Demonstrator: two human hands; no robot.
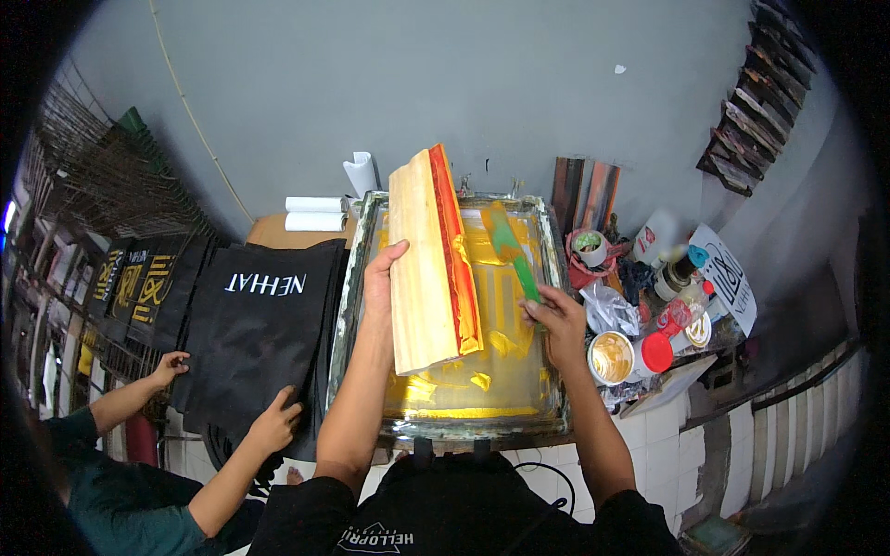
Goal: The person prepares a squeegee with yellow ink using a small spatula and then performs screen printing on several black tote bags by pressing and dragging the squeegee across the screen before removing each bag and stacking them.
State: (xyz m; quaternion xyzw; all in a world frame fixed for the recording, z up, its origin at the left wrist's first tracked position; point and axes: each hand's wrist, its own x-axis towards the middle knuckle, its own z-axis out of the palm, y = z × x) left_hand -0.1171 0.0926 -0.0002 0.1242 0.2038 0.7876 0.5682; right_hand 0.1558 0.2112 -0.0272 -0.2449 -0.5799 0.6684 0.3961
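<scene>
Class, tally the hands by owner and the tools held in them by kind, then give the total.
Wearer's left hand and right hand: 2
Co-worker's hands: 2
Squeegee: 1
Spatula: 1
Total: 6

On my feed, two white rolls (315, 221) lie near the far edge of a brown tabletop (271, 233), black bags (264, 324) covering its nearer part. Along the stained right-hand table's (616, 395) near edge I see an open tub (612, 357) and a red-lidded tub (656, 353). The screen frame (482, 429) hides its support.

A grey wall (482, 79) rises beyond white floor tiles (660, 463).
</scene>
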